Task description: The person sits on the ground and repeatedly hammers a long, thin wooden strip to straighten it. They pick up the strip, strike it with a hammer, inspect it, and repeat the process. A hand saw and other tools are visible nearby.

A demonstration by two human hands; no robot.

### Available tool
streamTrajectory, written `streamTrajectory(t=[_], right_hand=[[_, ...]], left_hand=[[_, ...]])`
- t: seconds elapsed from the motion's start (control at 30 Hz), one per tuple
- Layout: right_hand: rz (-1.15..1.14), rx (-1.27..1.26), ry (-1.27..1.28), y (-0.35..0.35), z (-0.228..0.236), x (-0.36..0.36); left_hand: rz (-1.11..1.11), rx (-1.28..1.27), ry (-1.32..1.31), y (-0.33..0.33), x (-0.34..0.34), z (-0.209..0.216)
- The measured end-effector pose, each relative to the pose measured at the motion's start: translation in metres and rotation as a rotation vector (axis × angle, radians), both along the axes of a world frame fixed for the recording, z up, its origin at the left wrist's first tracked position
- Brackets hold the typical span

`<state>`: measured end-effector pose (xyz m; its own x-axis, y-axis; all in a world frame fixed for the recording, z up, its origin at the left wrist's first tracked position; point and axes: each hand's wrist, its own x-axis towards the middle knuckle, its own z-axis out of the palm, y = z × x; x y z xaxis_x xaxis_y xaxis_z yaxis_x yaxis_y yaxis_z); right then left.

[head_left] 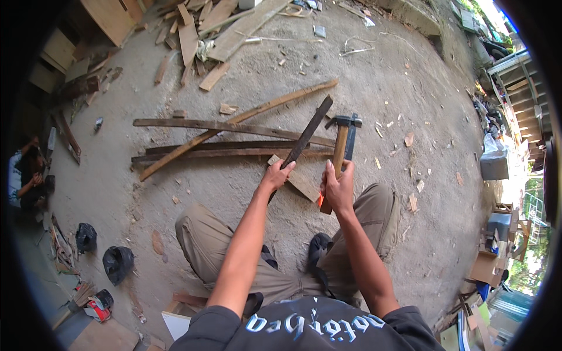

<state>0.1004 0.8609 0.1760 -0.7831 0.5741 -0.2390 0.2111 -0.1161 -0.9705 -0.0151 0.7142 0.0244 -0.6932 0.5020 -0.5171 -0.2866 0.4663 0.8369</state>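
Observation:
My left hand (pixel 277 175) is closed around a dark, narrow wooden strip (pixel 308 130), which slants up and away to the right. In my right hand (pixel 338 186) is a hammer (pixel 341 137), gripped by its wooden handle with the dark metal head upward. A dark bluish flat piece (pixel 350 144) shows just behind the hammer, and an orange bit (pixel 321 200) peeks out by my right hand; I cannot make out what they belong to. Between my hands, a short wooden board (pixel 303 186) lies on the ground, partly hidden by the left hand and strip.
Long wooden strips (pixel 199 124) lie crossed on the dirt ahead. Scrap boards (pixel 246 32) are heaped at the far left. Black plastic bags (pixel 119 264) sit at the left, where another person (pixel 29 175) is at the edge. A grey box (pixel 495 165) stands at the right.

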Motion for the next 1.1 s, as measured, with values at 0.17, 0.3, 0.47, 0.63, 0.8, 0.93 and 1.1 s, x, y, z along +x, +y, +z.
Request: streamTrajectory(t=[0.17,0.3,0.47,0.63,0.8,0.93,1.1], right_hand=[[0.018,-0.042,0.043,-0.025,-0.012,-0.012],[0.08,-0.007,0.095,-0.05,-0.003,-0.015],[0.043,-0.089,0.184,-0.071,0.028,-0.033],[0.048,-0.053,0.156,-0.07,0.032,-0.026],[0.038,0.004,0.127,-0.064,0.038,-0.019],[0.092,0.135,0.134,-0.058,0.039,-0.014],[0.213,0.451,0.013,-0.045,0.086,-0.004]], left_hand=[[0.069,0.48,-0.177,-0.017,-0.043,0.085],[0.118,0.585,-0.148,-0.031,-0.049,0.121],[0.12,0.626,-0.129,-0.029,-0.045,0.135],[0.088,0.664,-0.119,-0.017,-0.044,0.15],[0.065,0.648,-0.121,-0.009,-0.043,0.157],[0.057,0.618,-0.188,-0.007,-0.044,0.16],[0.075,0.585,-0.108,-0.013,-0.04,0.168]])
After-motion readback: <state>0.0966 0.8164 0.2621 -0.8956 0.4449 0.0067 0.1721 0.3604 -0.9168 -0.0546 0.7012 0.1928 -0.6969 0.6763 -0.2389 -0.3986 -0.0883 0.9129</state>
